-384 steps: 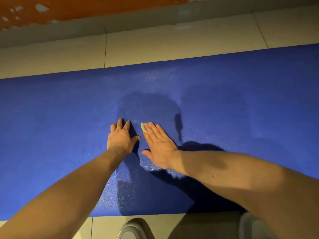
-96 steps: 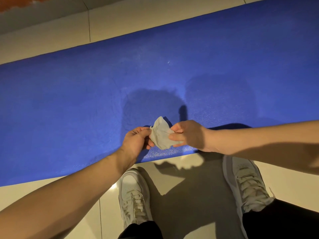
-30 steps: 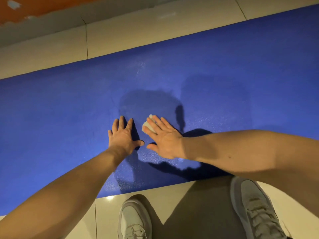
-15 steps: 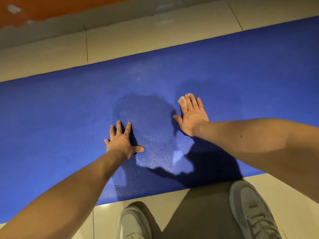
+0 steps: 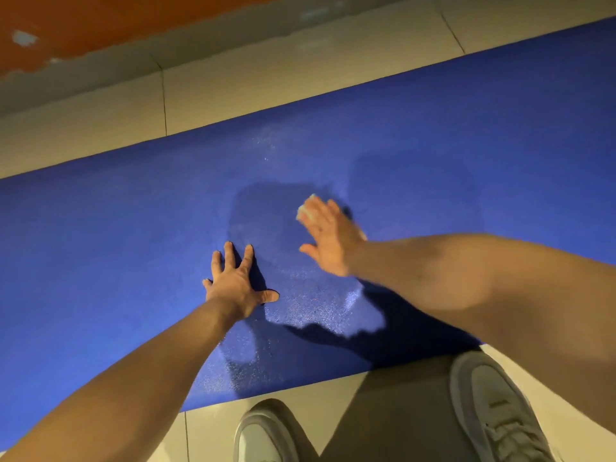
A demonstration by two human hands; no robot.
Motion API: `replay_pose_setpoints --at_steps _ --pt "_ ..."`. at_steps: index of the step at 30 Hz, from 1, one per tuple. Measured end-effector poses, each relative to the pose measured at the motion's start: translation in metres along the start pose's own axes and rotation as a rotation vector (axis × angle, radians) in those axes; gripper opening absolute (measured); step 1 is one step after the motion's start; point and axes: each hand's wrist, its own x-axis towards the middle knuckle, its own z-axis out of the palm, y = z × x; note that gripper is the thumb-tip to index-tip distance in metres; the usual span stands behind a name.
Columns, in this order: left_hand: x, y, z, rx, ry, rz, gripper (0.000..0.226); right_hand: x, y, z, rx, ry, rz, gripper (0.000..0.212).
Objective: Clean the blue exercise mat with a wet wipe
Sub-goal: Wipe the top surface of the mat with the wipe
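Observation:
The blue exercise mat [image 5: 100, 235] lies across the tiled floor from left to right. My left hand [image 5: 235, 281] rests flat on it with fingers spread. My right hand [image 5: 328, 235], blurred by motion, presses a small folded wet wipe [image 5: 305, 211] against the mat under straight fingers; only a pale corner of the wipe shows past the fingertips. A damp, glistening patch spreads on the mat just in front of both hands' wrists.
Beige floor tiles [image 5: 250, 81] border the mat's far side, below a grey skirting and an orange wall [image 5: 100, 25]. My two grey-white shoes [image 5: 493, 408] stand on the tiles at the mat's near edge.
My right hand has slid the wipe leftward and slightly back toward me across the mat since half a second ago. My left hand has stayed planted.

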Motion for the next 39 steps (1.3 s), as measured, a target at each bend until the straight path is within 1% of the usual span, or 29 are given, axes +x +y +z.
replay_pose_setpoints --at_steps 3,5,6,7,8,10,12,14,16,17,18,20,22,25,26,27,28,30,32,34,35,36,39 --pt "0.000 0.001 -0.001 0.005 -0.005 0.001 0.124 -0.002 0.044 -0.004 0.132 0.101 0.305 0.076" --pt "0.001 0.002 -0.001 0.008 -0.014 0.000 0.124 0.006 0.041 -0.005 0.162 0.045 0.458 0.083" --pt "0.001 0.002 -0.001 0.009 -0.017 -0.001 0.124 0.011 0.031 -0.005 0.168 0.021 0.496 0.085" --pt "0.001 0.003 -0.001 0.013 -0.015 -0.005 0.123 0.015 0.017 -0.005 0.178 0.015 0.488 0.086" --pt "0.001 0.003 -0.001 0.020 -0.010 -0.013 0.122 0.018 0.002 -0.004 0.190 0.016 0.431 0.086" --pt "0.003 0.005 -0.001 0.028 0.008 -0.030 0.117 0.021 -0.027 -0.003 0.214 -0.013 0.215 0.082" --pt "0.004 0.006 0.000 0.023 0.027 -0.040 0.111 0.023 -0.044 0.000 0.179 -0.052 0.017 0.078" --pt "0.003 0.006 -0.001 0.014 0.035 -0.042 0.106 0.025 -0.045 0.002 0.118 -0.047 -0.089 0.074" --pt "0.002 0.007 -0.002 -0.001 0.049 -0.043 0.100 0.028 -0.032 0.002 0.060 -0.005 -0.156 0.071" --pt "0.002 0.007 -0.003 -0.003 0.065 -0.044 0.096 0.030 -0.021 0.002 0.041 0.018 -0.154 0.070" --pt "0.003 0.009 -0.004 0.004 0.090 -0.045 0.092 0.031 -0.007 0.002 0.032 0.038 -0.105 0.071" --pt "0.007 0.012 -0.006 0.014 0.171 -0.032 0.085 0.032 0.022 -0.001 0.060 0.066 0.086 0.072" --pt "0.013 0.015 -0.010 0.006 0.269 0.004 0.077 0.033 0.043 -0.006 0.105 0.047 0.273 0.074" --pt "0.026 0.018 -0.021 -0.068 0.355 0.040 0.073 0.043 0.032 -0.013 0.186 0.044 0.497 0.078" --pt "0.031 0.020 -0.025 -0.098 0.368 0.042 0.072 0.048 0.019 -0.016 0.233 0.050 0.522 0.080" --pt "0.036 0.020 -0.029 -0.122 0.379 0.038 0.072 0.052 0.004 -0.016 0.255 0.046 0.484 0.081" --pt "0.040 0.019 -0.032 -0.139 0.386 0.031 0.073 0.055 -0.013 -0.015 0.259 0.037 0.390 0.081" --pt "0.048 0.018 -0.037 -0.150 0.364 0.015 0.084 0.056 -0.040 -0.012 0.231 0.000 0.140 0.077" --pt "0.053 0.015 -0.040 -0.129 0.298 -0.005 0.098 0.055 -0.045 -0.009 0.170 -0.018 -0.029 0.072" --pt "0.056 0.013 -0.045 -0.069 0.237 -0.017 0.105 0.060 -0.027 -0.007 0.089 0.021 -0.124 0.069" --pt "0.058 0.012 -0.047 -0.043 0.224 -0.012 0.107 0.063 -0.013 -0.007 0.047 0.046 -0.122 0.068" --pt "0.060 0.013 -0.049 -0.029 0.223 0.002 0.108 0.066 0.005 -0.008 0.026 0.062 -0.062 0.069" --pt "0.064 0.016 -0.053 -0.084 0.201 0.014 0.108 0.066 0.059 -0.015 0.027 0.052 0.269 0.072"
